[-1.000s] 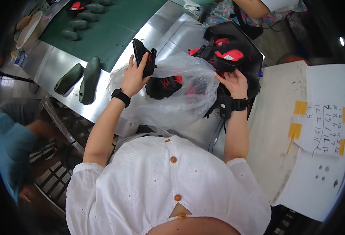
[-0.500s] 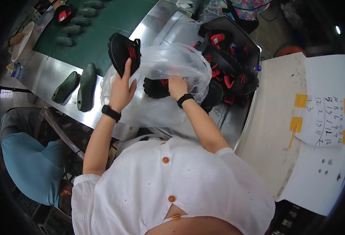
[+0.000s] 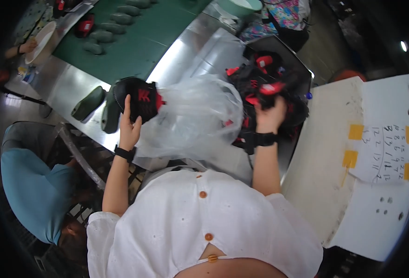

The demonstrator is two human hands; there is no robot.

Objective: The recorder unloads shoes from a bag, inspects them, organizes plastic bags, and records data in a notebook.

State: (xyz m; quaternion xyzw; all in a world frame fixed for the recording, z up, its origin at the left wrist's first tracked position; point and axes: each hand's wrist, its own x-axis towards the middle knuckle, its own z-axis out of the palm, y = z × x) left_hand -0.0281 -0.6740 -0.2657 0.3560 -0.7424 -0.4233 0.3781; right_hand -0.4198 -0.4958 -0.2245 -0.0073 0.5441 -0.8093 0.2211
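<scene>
My left hand (image 3: 129, 132) grips a black shoe (image 3: 132, 95) with red laces and trim, holding it up over the metal edge of the bench beside the dark green shoe lasts (image 3: 109, 116). A crumpled clear plastic bag (image 3: 193, 123) lies between my hands; no dark shoe shows inside it. At the right, my right hand (image 3: 270, 118) is closed round a black and red shoe (image 3: 270, 89) over a black tray (image 3: 285, 46) of similar shoes (image 3: 246, 76). Motion blurs this hand and shoe, and the fingertips are partly hidden.
A green work surface (image 3: 135, 51) carries several more lasts (image 3: 101, 36). At my left a person in a blue shirt (image 3: 37, 185) bends low. Another person's hand (image 3: 28, 45) touches a pale basin (image 3: 44, 44). A white board with handwritten paper (image 3: 380, 153) stands at right.
My right hand has moved from the bag to the tray, and the shoe seen in the bag is gone from there. My left hand has lowered and turned its shoe.
</scene>
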